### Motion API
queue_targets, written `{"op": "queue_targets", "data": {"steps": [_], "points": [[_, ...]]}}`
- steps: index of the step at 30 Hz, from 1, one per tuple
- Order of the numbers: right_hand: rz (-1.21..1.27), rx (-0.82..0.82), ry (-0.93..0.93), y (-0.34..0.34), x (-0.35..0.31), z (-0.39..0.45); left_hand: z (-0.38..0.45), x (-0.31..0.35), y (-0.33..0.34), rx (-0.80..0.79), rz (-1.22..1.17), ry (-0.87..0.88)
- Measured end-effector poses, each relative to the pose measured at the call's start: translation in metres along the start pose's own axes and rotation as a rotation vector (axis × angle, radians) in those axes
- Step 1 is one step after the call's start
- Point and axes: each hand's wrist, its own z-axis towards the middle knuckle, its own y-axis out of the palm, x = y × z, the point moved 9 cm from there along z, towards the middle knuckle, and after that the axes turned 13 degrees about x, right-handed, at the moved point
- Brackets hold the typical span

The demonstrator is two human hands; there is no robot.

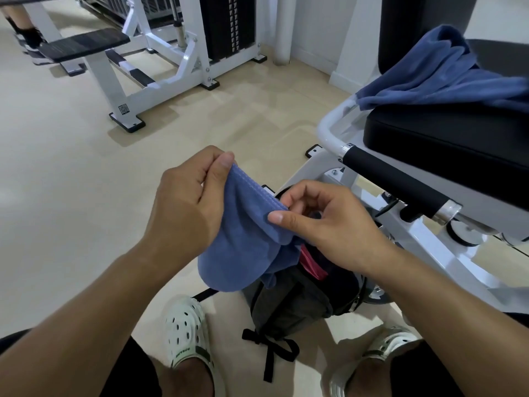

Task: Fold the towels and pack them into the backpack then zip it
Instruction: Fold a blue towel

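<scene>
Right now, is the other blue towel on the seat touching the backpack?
Apart. The head view shows the second towel lying up on the black seat, while the backpack sits down on the floor, with bare machine frame between them.

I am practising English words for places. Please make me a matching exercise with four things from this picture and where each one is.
Things:
1. held towel
2. second towel
3. backpack
4. left hand

Places:
A. on the floor, between the feet
B. draped on the black bench seat
C. pinching the upper corner of a towel
D. hanging between both hands, above the backpack

Pairs: 1-D, 2-B, 3-A, 4-C. The right hand pinches the same towel's other corner.
</scene>
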Motion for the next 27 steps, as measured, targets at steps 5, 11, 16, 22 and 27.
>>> {"op": "queue_targets", "data": {"steps": [5,11,16,22,27], "points": [[-0.070,0.044,-0.061,-0.002,-0.003,-0.004,-0.004,0.003,0.003,-0.001,-0.074,-0.039],[-0.224,-0.040,-0.077,0.011,-0.003,-0.009,-0.009,0.012,0.007,-0.018,-0.090,-0.037],[-0.190,-0.044,-0.007,0.009,0.006,-0.004,-0.002,0.009,-0.001,0.040,-0.060,-0.046],[-0.178,-0.267,0.085,0.025,0.019,-0.009,-0.003,0.011,0.001,-0.022,-0.093,-0.033],[-0.069,-0.219,0.120,0.018,0.014,-0.006,0.000,0.009,-0.002,-0.017,-0.059,-0.037]]}}
